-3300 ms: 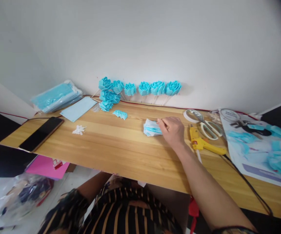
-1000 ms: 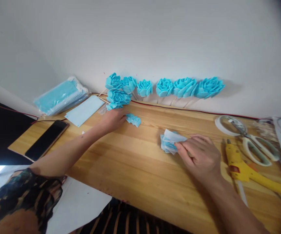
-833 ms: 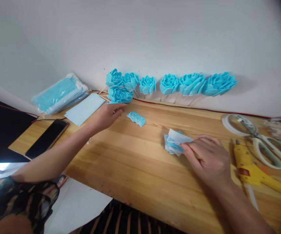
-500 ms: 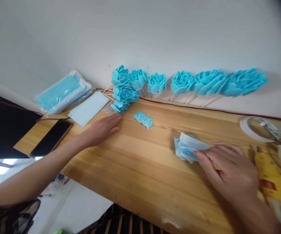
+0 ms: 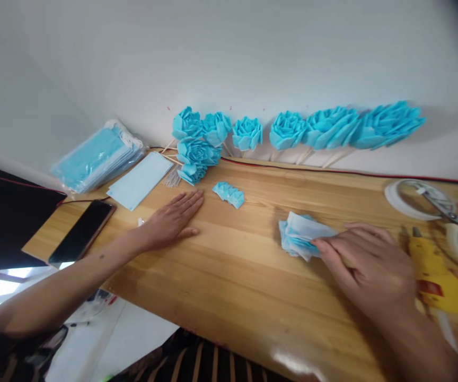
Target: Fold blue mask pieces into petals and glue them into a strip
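Note:
My left hand (image 5: 171,220) lies flat on the wooden table (image 5: 229,281), its fingers stretched out and holding nothing. Just beyond its fingertips is a short row of folded blue petals (image 5: 229,194). At the right, my right hand (image 5: 372,270) pinches a stack of thin blue and white fabric pieces (image 5: 302,234) between thumb and fingers, close over the tabletop. Blue handmade flowers (image 5: 199,152) on pale sticks are bunched beyond my left hand. More of them, such as a large blue flower (image 5: 390,124), lean against the wall in a row.
A plastic bag of blue face masks (image 5: 97,156), flat light-blue sheets (image 5: 139,180) and a phone (image 5: 81,232) lie at the left. On the right are a roll of white tape (image 5: 396,204), scissors (image 5: 438,204) and a yellow glue gun (image 5: 431,265). A dark-red cable (image 5: 332,171) runs along the wall.
My left hand has come down flat on the table with its fingers more spread. My right hand still grips the stack. The whole view has shifted slightly.

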Demonstrator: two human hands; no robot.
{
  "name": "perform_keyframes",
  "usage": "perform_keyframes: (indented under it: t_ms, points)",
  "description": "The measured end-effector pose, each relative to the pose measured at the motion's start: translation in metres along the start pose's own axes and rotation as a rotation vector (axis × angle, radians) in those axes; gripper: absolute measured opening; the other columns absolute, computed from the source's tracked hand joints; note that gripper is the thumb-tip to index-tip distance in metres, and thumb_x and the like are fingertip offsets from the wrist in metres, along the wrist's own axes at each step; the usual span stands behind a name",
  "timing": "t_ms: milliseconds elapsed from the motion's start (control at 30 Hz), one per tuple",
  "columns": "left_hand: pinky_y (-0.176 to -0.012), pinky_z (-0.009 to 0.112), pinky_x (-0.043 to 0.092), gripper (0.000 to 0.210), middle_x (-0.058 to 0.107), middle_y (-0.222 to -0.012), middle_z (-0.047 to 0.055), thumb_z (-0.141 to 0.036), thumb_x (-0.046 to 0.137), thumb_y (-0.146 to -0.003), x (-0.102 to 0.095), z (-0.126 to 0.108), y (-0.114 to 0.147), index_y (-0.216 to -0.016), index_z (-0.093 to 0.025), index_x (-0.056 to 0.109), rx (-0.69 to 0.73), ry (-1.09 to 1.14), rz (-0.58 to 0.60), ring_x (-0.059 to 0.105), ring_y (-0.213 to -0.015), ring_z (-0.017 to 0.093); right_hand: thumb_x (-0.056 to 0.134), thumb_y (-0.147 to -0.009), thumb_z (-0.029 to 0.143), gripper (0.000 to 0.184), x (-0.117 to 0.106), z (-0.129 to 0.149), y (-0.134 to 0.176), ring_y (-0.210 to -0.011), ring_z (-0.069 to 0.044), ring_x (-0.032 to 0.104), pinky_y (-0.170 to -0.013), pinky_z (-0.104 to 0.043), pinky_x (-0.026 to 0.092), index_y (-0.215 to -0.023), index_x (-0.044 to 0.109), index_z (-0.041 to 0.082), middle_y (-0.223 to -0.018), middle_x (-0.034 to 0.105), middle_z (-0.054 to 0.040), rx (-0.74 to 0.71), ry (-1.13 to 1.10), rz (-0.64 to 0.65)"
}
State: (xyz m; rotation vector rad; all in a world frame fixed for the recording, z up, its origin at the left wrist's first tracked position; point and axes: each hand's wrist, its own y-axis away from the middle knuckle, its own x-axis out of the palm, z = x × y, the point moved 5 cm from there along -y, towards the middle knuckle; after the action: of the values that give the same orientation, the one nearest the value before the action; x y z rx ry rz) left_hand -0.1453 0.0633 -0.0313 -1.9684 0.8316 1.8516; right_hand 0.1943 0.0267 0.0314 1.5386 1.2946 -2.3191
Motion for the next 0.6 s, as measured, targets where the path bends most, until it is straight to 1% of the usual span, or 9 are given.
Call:
perform_keyframes:
  t_ms: [133, 200, 233, 300, 367, 400, 467, 533, 600]
  points:
    - [-0.130, 0.047, 0.012, 0.068, 0.023, -0.168, 0.012, -0.056, 0.028, -0.104, -0.002, -0.036, 0.016, -0.162, -0.021, 0.022, 0.149, 0.183, 0.004, 0.019, -0.157, 0.024, 0.063, -0.094, 0.018, 0.031, -0.003, 0.004, 0.000, -0.055, -0.018, 0.059, -0.075, -0.039, 0.047, -0.065, 0.053, 0.023, -0.056, 0.062, 0.0016, -0.043, 0.026, -0.040]
    - [-0.129, 0.047, 0.021, 0.060, 0.035, -0.164, 0.009, -0.049, 0.034, -0.105, -0.005, -0.055, 0.026, -0.160, -0.027, 0.029, 0.249, 0.322, -0.020, 0.029, -0.154, 0.024, 0.064, -0.093, 0.017, 0.032, -0.003, 0.007, 0.000, -0.056, -0.017, 0.059, -0.076, -0.038, 0.048, -0.064, 0.053, 0.022, -0.056, 0.062, 0.0017, -0.072, 0.029, -0.053]
    - [-0.126, 0.047, 0.027, 0.057, 0.042, -0.161, 0.009, -0.047, 0.037, -0.104, -0.008, -0.059, 0.030, -0.158, -0.027, 0.035, 0.258, 0.374, -0.064, 0.036, -0.151, 0.024, 0.064, -0.093, 0.017, 0.032, -0.003, 0.009, 0.000, -0.056, -0.016, 0.060, -0.077, -0.037, 0.048, -0.063, 0.054, 0.022, -0.056, 0.062, 0.0015, -0.083, 0.026, -0.061]
    - [-0.116, 0.044, 0.043, 0.049, 0.060, -0.146, 0.013, -0.042, 0.039, -0.104, -0.016, -0.053, 0.031, -0.148, -0.024, 0.050, 0.124, 0.397, -0.209, 0.054, -0.138, 0.026, 0.064, -0.094, 0.017, 0.033, -0.002, 0.012, 0.000, -0.057, -0.016, 0.060, -0.077, -0.037, 0.049, -0.062, 0.054, 0.021, -0.057, 0.063, 0.0010, -0.090, 0.017, -0.072]
    - [-0.101, 0.041, 0.052, 0.046, 0.071, -0.124, 0.017, -0.036, 0.036, -0.103, -0.024, -0.031, 0.028, -0.137, -0.016, 0.061, -0.185, 0.295, -0.355, 0.066, -0.116, 0.026, 0.065, -0.093, 0.017, 0.033, -0.002, 0.015, 0.000, -0.057, -0.016, 0.060, -0.076, -0.036, 0.048, -0.062, 0.055, 0.020, -0.057, 0.063, 0.0004, -0.098, 0.005, -0.089]
    - [-0.095, 0.039, 0.053, 0.047, 0.072, -0.116, 0.017, -0.033, 0.033, -0.103, -0.027, -0.019, 0.025, -0.135, -0.013, 0.062, -0.344, 0.219, -0.374, 0.069, -0.107, 0.026, 0.065, -0.093, 0.017, 0.033, -0.002, 0.016, 0.000, -0.057, -0.016, 0.060, -0.076, -0.036, 0.048, -0.062, 0.055, 0.020, -0.058, 0.064, 0.0002, -0.105, 0.002, -0.098]
    - [-0.092, 0.039, 0.053, 0.049, 0.072, -0.113, 0.017, -0.028, 0.033, -0.100, -0.028, -0.002, 0.014, -0.135, -0.011, 0.062, -0.527, 0.087, -0.282, 0.069, -0.105, 0.028, 0.064, -0.093, 0.017, 0.034, -0.003, 0.019, 0.000, -0.057, -0.016, 0.059, -0.075, -0.035, 0.047, -0.061, 0.055, 0.020, -0.057, 0.063, 0.0002, -0.119, -0.001, -0.112]
    - [-0.091, 0.039, 0.052, 0.048, 0.072, -0.118, 0.017, -0.027, 0.033, -0.098, -0.028, 0.007, 0.002, -0.131, -0.014, 0.066, -0.593, 0.040, -0.196, 0.068, -0.108, 0.030, 0.063, -0.094, 0.017, 0.035, -0.003, 0.021, -0.001, -0.057, -0.015, 0.059, -0.074, -0.034, 0.046, -0.060, 0.054, 0.020, -0.056, 0.062, 0.0005, -0.126, 0.000, -0.119]
    - [-0.092, 0.038, 0.052, 0.048, 0.072, -0.124, 0.015, -0.026, 0.032, -0.098, -0.028, 0.010, -0.005, -0.128, -0.016, 0.068, -0.613, 0.034, -0.186, 0.068, -0.112, 0.030, 0.062, -0.095, 0.018, 0.036, -0.003, 0.022, -0.001, -0.057, -0.015, 0.058, -0.073, -0.033, 0.045, -0.059, 0.054, 0.019, -0.056, 0.061, 0.0008, -0.130, 0.000, -0.122]
